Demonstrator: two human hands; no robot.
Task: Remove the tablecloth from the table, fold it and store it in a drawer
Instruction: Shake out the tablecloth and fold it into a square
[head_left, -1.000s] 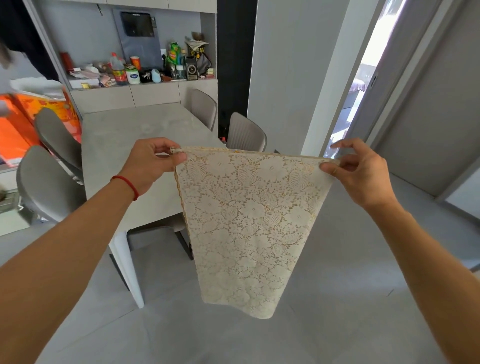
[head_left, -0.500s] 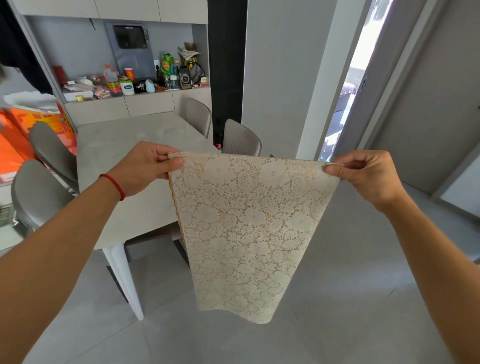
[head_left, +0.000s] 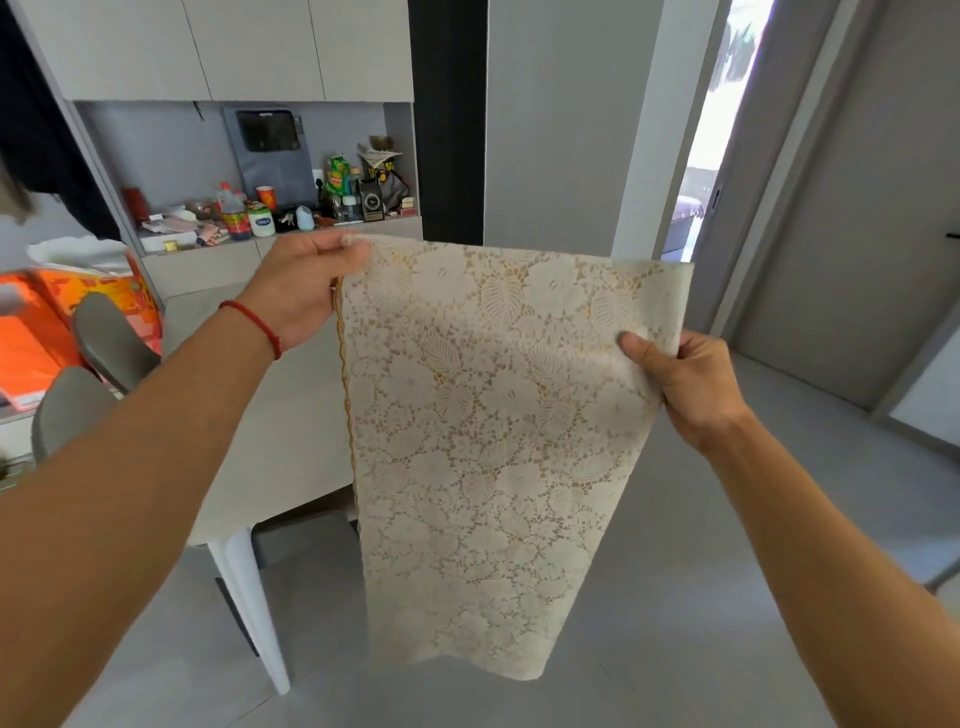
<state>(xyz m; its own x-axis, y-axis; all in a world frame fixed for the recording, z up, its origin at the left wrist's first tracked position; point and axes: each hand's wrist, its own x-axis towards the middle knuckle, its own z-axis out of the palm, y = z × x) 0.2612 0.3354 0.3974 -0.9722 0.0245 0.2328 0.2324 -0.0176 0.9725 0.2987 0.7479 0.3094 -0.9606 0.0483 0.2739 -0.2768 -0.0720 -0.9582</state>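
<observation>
While the right hand (head_left: 685, 384) pinches the tablecloth (head_left: 493, 426) partway down its 3 o'clock edge, the left hand (head_left: 306, 283) grips the top corner at 10 o'clock; cloth hangs mid-air, likely spread for another fold. Table (head_left: 280, 415) behind is bare. Shelf (head_left: 280, 236) at 11 o'clock holds bottles, jars. No drawer identifiable.

1. Left forearm (head_left: 130, 457): bare, no sleeve showing anywhere along it.
2. Left wrist: thin red cord bracelet (head_left: 254, 326), one strand, small knot or bead on the lower side.
3. Right forearm (head_left: 831, 561): bare, no sleeve.
4. Left hand (head_left: 304, 283) and right hand (head_left: 691, 387): bare, ungloved.
</observation>
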